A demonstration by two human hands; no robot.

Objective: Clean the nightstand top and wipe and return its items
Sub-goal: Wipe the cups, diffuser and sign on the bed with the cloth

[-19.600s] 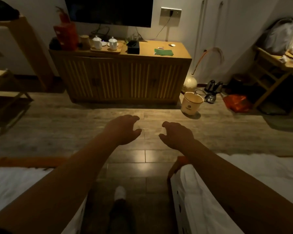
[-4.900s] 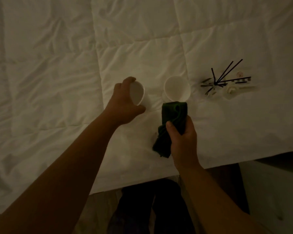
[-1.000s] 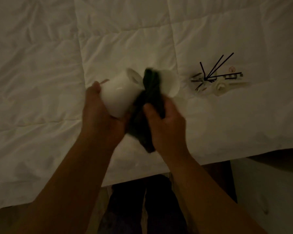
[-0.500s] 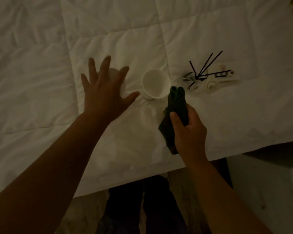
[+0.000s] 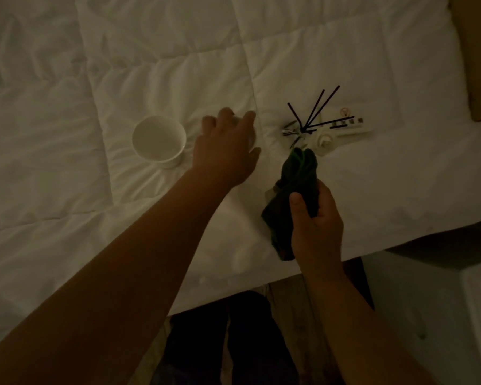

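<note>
A white cup [image 5: 159, 141] stands upright on the white quilt [image 5: 150, 51]. To its right my left hand [image 5: 225, 147] reaches down over a second white cup [image 5: 251, 138], fingers curved round its rim; that cup is almost wholly hidden. My right hand [image 5: 317, 226] grips a bunched dark green cloth [image 5: 297, 187] above the quilt's near edge. Just beyond the cloth lies a small pile: thin black sticks [image 5: 317, 107], a white card [image 5: 347, 126] and small white pieces.
The quilt's edge runs across the lower frame, with my dark trouser legs [image 5: 228, 343] on the floor below it. A pale flat surface [image 5: 478, 315] lies at the lower right. A tan padded edge [image 5: 478, 51] stands at the top right.
My left hand has let go of the first cup, which now stands on the quilt, and has moved right onto the second cup. The right hand keeps the cloth.
</note>
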